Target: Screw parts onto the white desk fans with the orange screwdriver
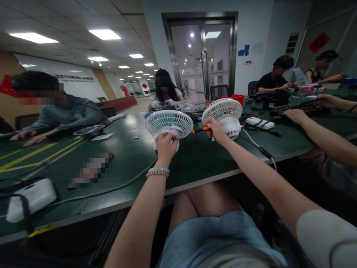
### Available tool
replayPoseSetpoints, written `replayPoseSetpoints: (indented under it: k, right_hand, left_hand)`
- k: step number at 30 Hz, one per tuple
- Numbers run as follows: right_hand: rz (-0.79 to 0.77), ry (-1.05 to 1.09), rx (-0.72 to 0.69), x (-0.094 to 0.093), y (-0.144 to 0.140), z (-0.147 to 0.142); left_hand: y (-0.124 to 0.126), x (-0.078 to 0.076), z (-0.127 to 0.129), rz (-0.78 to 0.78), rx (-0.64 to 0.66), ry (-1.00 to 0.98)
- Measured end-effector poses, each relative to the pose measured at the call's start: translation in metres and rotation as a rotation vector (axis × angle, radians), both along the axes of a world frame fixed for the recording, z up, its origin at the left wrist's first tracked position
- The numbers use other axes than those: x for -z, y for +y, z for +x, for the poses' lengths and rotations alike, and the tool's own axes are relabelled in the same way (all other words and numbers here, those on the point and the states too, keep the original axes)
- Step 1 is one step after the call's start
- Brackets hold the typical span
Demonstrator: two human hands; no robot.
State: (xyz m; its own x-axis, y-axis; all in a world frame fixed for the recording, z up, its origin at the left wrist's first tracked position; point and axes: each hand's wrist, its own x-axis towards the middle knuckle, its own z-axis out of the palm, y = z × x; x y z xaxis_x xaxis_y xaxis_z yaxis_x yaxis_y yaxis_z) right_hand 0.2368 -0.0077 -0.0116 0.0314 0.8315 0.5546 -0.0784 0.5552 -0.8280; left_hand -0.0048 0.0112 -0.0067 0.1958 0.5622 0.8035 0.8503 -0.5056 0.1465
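Note:
Two white desk fans stand on the green table in front of me. My left hand (pixel 165 144) is closed at the left fan (pixel 169 123), in front of its base. A small green-tipped piece (pixel 176 137) sticks out from its fingers, too small to name. My right hand (pixel 216 131) is closed around an orange-and-black screwdriver (pixel 199 129), whose handle points left between the fans. Right behind that hand is the right fan (pixel 223 111), its caged head tilted up. A small teal piece (pixel 213 139) shows just below my right fingers.
White power banks (pixel 260 123) with cables lie on the table (pixel 192 163), right and left. A blurred-out flat object (pixel 92 170) rests at left. A red bin (pixel 237 99) stands behind the right fan. Co-workers sit around; another person's hands (pixel 297 116) work at right.

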Motion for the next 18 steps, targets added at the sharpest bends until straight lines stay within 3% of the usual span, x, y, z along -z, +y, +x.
replayPoseSetpoints:
  k: [8,18]
  right_hand:
    - [0.042,-0.019,-0.045,-0.001,-0.004,-0.001]
    - [0.127,-0.048,0.011,0.001,-0.003,0.001]
  left_hand:
    - [0.001,0.000,-0.001,-0.022,-0.007,0.000]
    - [0.002,0.001,-0.003,-0.003,0.004,-0.003]
